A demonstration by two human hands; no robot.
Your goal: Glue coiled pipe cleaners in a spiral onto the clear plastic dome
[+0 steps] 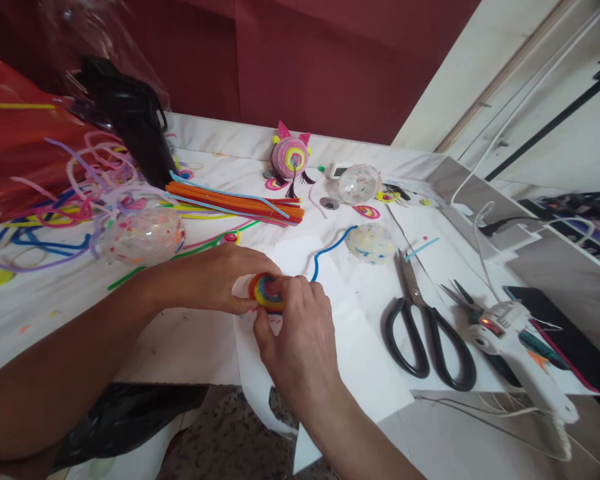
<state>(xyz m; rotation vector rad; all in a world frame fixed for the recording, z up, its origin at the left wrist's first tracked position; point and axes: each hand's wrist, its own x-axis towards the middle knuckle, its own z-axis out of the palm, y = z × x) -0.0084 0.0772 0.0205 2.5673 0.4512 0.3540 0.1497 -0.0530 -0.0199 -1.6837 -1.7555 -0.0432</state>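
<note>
Between my hands is a small round coil of pipe cleaner (267, 300), with orange, yellow and blue rings. My left hand (223, 277) grips its left side between thumb and fingers. From the right, my right hand (303, 327) closes on it, fingertips at its centre and thumb at the near edge. My fingers hide part of the coil. Beneath lie sheets of white paper (350, 333). A blue pipe cleaner (324, 252) lies just beyond, leading towards a clear speckled ball (371, 243).
Black-handled scissors (416, 293), pliers (463, 293), a white glue gun (517, 347) and a phone (555, 333) lie right. An orange pipe-cleaner bundle (235, 200), a speckled ball (143, 235) and tangled pipe cleaners (87, 167) lie left. A pink eared figure (291, 157) stands at the back.
</note>
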